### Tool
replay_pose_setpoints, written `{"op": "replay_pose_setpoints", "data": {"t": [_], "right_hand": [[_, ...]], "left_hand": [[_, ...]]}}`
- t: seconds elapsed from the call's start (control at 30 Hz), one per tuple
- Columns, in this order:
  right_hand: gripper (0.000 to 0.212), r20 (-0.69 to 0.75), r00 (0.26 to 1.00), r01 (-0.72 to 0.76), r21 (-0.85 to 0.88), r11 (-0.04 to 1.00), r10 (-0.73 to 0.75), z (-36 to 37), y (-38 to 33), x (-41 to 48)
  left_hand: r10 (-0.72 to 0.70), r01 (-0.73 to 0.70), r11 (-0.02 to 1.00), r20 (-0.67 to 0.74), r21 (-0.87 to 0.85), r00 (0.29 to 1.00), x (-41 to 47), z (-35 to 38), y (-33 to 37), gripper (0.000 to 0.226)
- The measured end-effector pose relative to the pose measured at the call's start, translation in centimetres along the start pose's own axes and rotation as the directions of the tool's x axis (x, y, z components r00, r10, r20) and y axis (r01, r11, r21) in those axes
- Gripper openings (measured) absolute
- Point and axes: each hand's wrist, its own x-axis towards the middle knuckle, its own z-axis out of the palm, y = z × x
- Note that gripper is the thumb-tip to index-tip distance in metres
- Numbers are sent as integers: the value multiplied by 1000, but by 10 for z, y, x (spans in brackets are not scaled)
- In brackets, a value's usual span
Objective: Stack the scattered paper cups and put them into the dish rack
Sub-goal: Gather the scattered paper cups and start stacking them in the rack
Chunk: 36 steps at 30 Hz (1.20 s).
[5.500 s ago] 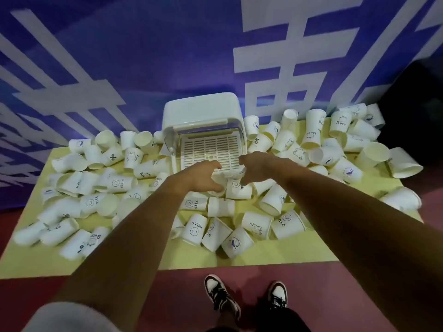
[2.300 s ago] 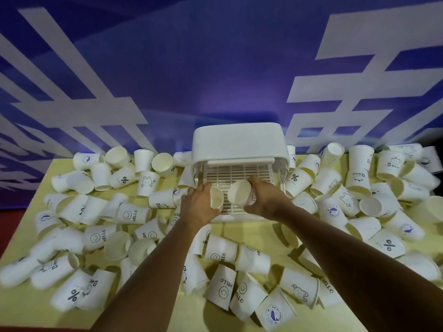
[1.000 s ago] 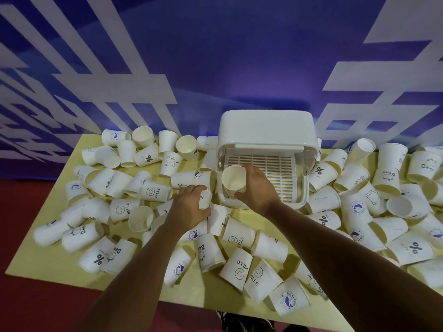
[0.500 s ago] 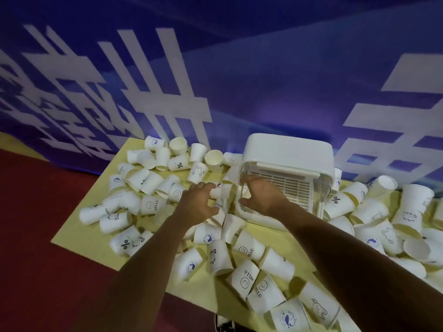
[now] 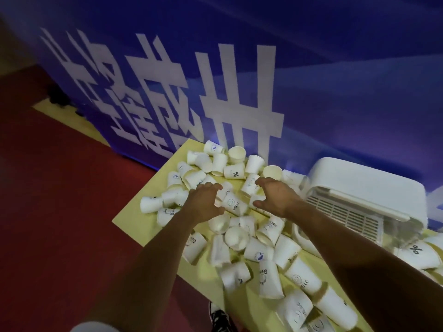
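Note:
Several white paper cups lie scattered on the yellow table [image 5: 148, 207], most on their sides. The white dish rack [image 5: 364, 188] stands at the right with its slotted floor showing. My left hand [image 5: 205, 202] and my right hand [image 5: 275, 196] hover over the left pile, fingers spread and loosely curved, holding nothing. Between them lies a cup printed HELLO [image 5: 233, 203]. A cup with a drawn figure [image 5: 250, 184] sits just beyond my right fingertips.
A blue wall banner with large white characters [image 5: 215, 97] rises right behind the table. Red floor [image 5: 60, 200] lies to the left past the table's edge. My shoe [image 5: 219, 317] shows below the near edge. More cups [image 5: 297, 279] crowd the near right.
My right hand has left the dish rack and swung left over the cup pile. The left hand stays over the pile. The view has turned left, pushing the rack toward the right edge.

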Motion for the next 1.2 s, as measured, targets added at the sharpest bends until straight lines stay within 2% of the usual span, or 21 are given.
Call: {"op": "replay_pose_setpoints", "data": {"t": [0.37, 0.73, 0.9, 1.0, 1.1, 1.2], "right_hand": [[64, 75, 995, -65, -75, 995, 70, 38, -72, 128], [64, 175, 981, -67, -127, 990, 88, 70, -108, 236], [57, 133, 986, -83, -147, 986, 103, 82, -114, 277], [54, 59, 990, -115, -188, 975, 128, 90, -116, 297], [56, -68, 987, -157, -222, 962, 145, 99, -118, 312], [62, -105, 984, -166, -273, 948, 142, 109, -118, 325]], "left_hand": [[-27, 32, 997, 73, -70, 997, 87, -8, -139, 71], [-94, 102, 991, 87, -85, 992, 163, 1, -212, 63], [-124, 134, 982, 76, -137, 989, 195, 7, -235, 76], [-135, 148, 975, 87, -164, 987, 209, 12, -243, 83], [-130, 147, 974, 108, -171, 986, 221, 18, -247, 90], [-136, 161, 962, 124, -221, 983, 228, 25, -248, 94]]}}
